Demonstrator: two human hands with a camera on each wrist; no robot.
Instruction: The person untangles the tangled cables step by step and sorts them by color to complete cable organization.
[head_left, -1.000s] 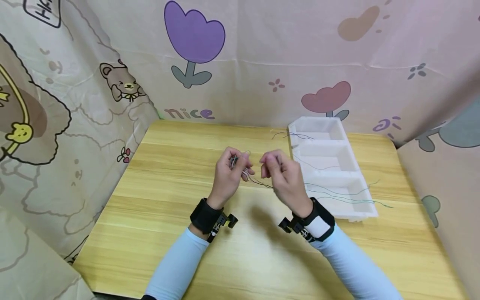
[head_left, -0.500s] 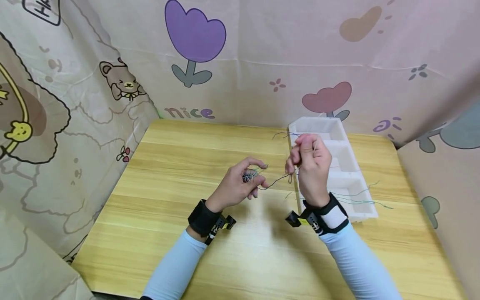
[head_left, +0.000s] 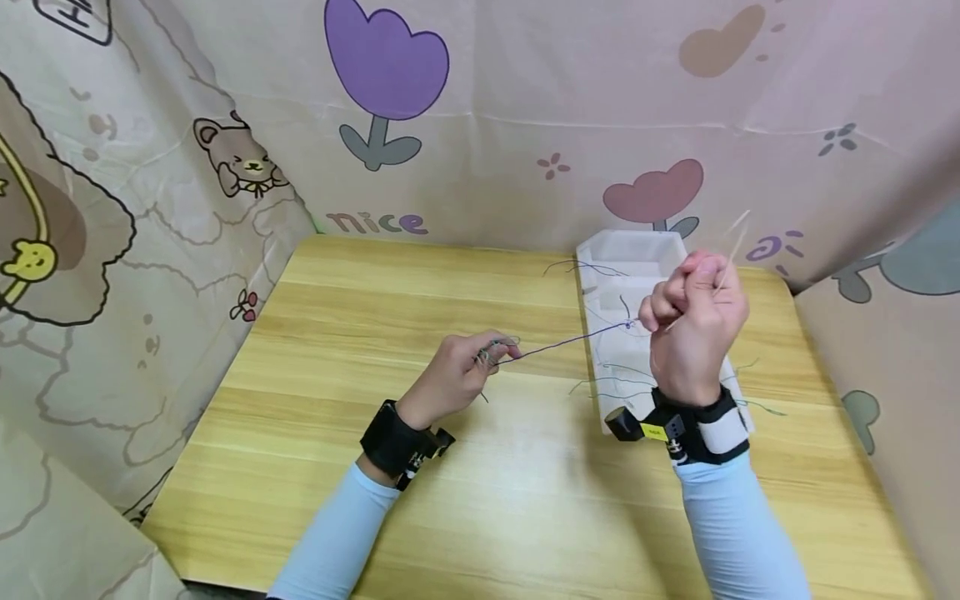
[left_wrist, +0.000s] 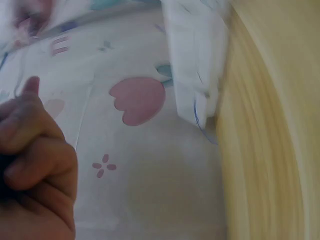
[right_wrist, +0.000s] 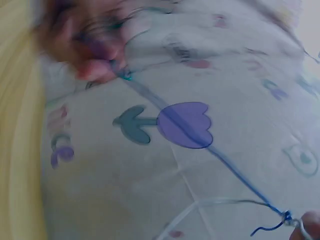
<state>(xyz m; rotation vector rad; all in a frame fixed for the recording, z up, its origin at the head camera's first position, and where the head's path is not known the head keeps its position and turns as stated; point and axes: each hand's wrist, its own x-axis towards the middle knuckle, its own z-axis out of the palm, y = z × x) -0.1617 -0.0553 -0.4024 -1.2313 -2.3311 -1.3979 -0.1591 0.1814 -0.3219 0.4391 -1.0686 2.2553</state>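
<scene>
Over the table's middle, my left hand (head_left: 450, 379) grips a tangled bundle of thin threads (head_left: 486, 353), dark, green and white. From it a blue thread (head_left: 562, 342) runs taut, up and right, to my right hand (head_left: 697, 325), raised above the tray. My right fingers pinch a white thread (head_left: 731, 258) whose ends stick up. In the right wrist view the blue thread (right_wrist: 235, 172) meets the white thread (right_wrist: 220, 201) at a small knot (right_wrist: 286, 217) beside my right fingertip. The left wrist view shows my left fingers (left_wrist: 40, 155) curled, their hold hidden.
A white tray (head_left: 645, 243) with three compartments stands at the right of the wooden table (head_left: 360, 308). Dark threads (head_left: 596, 267) lie over its far compartment, and green threads (head_left: 618, 381) across the near one. A printed cloth (head_left: 510, 100) hangs behind the table.
My right hand has moved away from my left, rightward and up over the tray, drawing the blue thread taut. My left hand has dropped slightly, still holding the bundle.
</scene>
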